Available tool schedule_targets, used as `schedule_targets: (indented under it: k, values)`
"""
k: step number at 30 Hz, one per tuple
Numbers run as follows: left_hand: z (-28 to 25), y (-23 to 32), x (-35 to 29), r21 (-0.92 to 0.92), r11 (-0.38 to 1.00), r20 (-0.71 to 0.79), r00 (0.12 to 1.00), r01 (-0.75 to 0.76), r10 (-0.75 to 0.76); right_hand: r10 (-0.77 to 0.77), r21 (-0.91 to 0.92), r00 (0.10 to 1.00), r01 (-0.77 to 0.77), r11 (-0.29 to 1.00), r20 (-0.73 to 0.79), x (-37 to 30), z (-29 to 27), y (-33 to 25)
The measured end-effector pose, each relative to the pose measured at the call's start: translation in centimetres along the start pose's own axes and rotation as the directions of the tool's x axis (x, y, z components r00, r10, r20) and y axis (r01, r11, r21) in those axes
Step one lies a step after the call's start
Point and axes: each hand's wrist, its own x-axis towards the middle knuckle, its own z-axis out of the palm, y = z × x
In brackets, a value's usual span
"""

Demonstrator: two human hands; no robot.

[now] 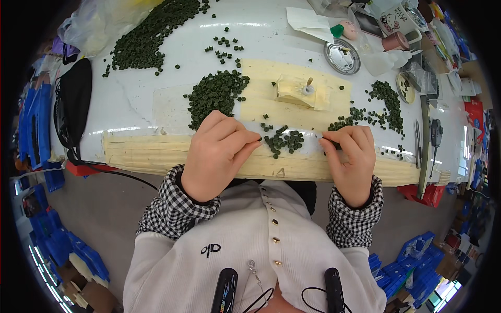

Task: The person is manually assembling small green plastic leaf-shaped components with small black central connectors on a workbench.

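Note:
My left hand is over the table's near edge, thumb and forefinger pinched on a small dark green piece. Opposite it, my right hand is also pinched closed; a tiny thing at its fingertips is too small to name. Between the hands lies a small heap of dark green, ring-like pieces. A larger pile of them sits just beyond my left hand, and more lie beyond my right fingers. Farther off, a yellow taped block with a short upright peg stands on yellow tape.
A big green heap covers the far left, beside a plastic bag. A black face mask hangs at the left edge. At right are scattered green pieces, a round metal lid, tweezers and a white mug.

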Motion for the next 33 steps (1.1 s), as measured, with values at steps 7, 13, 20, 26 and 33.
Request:
schedule_targets:
  k: [7, 13, 20, 26, 33]
  values:
    - [0.6, 0.0, 0.5, 0.061, 0.998, -0.093, 0.996, -0.015, 0.020, -0.014, -0.141, 0.999, 0.009, 0.990, -0.035, -0.3, 1.1, 0.0]
    - [0.2, -1.9, 2.7, 0.310, 0.948, -0.200, 0.980, 0.066, -0.003, -0.054, -0.160, 0.998, 0.048, 0.986, -0.031, 0.0, 1.2, -0.4]
    - [0.9, -2.5, 3.3, 0.484, 0.875, -0.135, 0.987, -0.015, 0.091, -0.182, -0.156, 0.982, 0.174, 0.972, -0.041, 0.0, 1.5, -0.1]
    - [0.6, -2.4, 3.3, 0.493, 0.870, -0.059, 0.998, 0.013, 0.018, -0.009, 0.098, 0.989, 0.023, 0.995, -0.147, -0.6, 1.9, -0.2]
    - [1.2, -3.1, 3.1, 0.484, 0.875, -0.096, 0.995, 0.028, 0.021, 0.168, 0.481, 0.984, -0.117, 0.869, -0.064, -0.5, 1.4, -1.2]
